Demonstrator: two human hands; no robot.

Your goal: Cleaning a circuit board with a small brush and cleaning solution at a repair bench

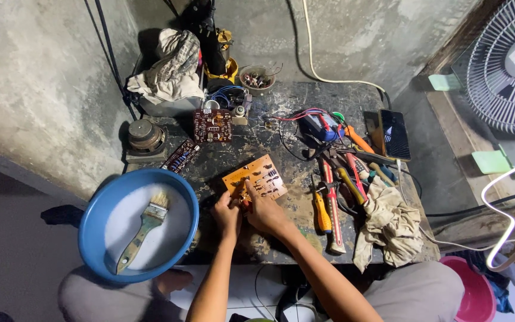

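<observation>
The orange circuit board (255,180) lies flat on the desk (269,113), beside the blue basin (93,226); left hand (226,216) and right hand (266,211) pinch its near edge; light, stiff, probably fragile; best held by bare edges.

A circuit board (255,179) lies mid-table (281,101); a basin (93,220) holding a brush (144,229) sits left, tools (335,191) and a rag (388,223) right, a phone (395,133) behind.

- Left hand (226,216): bare forearm reaching far, fingers curled in a closed grip.
- Right hand (264,211): just beside it, fingers bent, touching the left.
</observation>
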